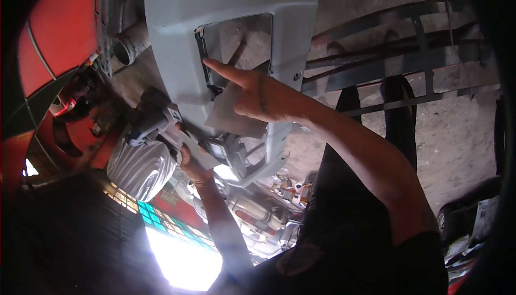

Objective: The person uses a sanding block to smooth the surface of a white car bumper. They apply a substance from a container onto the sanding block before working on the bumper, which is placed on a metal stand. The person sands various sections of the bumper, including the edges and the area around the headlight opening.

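A large grey moulded panel [177, 2], like a vehicle's bumper cover, stands before me with a four-cornered opening in it. My right hand [260, 96] is over this opening. Its index finger stretches to the opening's left edge, beside a black strip [202, 53]; the other fingers are curled. Beneath them a thin grey-brown sheet [234, 117], perhaps sandpaper, appears gripped. Lower left, my left hand [193, 167] is closed around a flat grey piece [203, 158] near the panel's lower end. Whether that piece belongs to the panel cannot be made out.
A dark metal frame [371, 77] with long rails crosses the right side above a concrete floor [446, 139]. Left of the panel are an open-ended pipe [124, 50], a silvery wrapped bundle [142, 168] and red bodywork [59, 31]. Assorted parts [293, 190] lie below the panel.
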### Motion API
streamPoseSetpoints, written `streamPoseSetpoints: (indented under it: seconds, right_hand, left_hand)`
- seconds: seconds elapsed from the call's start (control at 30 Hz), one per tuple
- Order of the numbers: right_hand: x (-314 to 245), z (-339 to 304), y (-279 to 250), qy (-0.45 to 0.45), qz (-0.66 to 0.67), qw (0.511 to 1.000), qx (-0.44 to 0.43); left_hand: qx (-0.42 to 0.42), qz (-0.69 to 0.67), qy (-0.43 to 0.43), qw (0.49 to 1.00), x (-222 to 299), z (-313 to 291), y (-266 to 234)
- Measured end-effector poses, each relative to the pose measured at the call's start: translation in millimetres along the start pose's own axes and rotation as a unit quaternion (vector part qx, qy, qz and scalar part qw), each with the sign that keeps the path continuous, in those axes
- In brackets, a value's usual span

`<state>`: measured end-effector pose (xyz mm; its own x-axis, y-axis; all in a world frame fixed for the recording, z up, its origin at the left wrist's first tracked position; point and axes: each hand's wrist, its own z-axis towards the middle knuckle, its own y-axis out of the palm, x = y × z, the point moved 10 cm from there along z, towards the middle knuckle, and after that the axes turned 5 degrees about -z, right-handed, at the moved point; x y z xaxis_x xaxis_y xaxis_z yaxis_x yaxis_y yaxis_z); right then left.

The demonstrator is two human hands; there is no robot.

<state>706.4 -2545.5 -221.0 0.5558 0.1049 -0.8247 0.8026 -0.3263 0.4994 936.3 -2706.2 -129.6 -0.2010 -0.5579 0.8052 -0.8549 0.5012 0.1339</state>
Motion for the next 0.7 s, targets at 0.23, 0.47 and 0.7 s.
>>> streamPoseSetpoints:
  seconds: [0.23,0.47,0.7]
  right_hand:
    - [-18.0,15.0,-28.2,-0.051,-0.008,0.996,0.076]
    - [-16.3,5.9,-15.1,-0.006,0.012,1.0,0.025]
    - [1.4,3.1,2.5,0.004,0.027,1.0,0.014]
  left_hand:
    - [0.05,0.018,0.009,0.999,1.3,-3.4,-4.0]
    - [0.085,0.019,0.014,0.996,1.8,-3.1,-9.0]
    - [0.059,0.024,0.008,0.998,1.0,-2.8,-7.9]
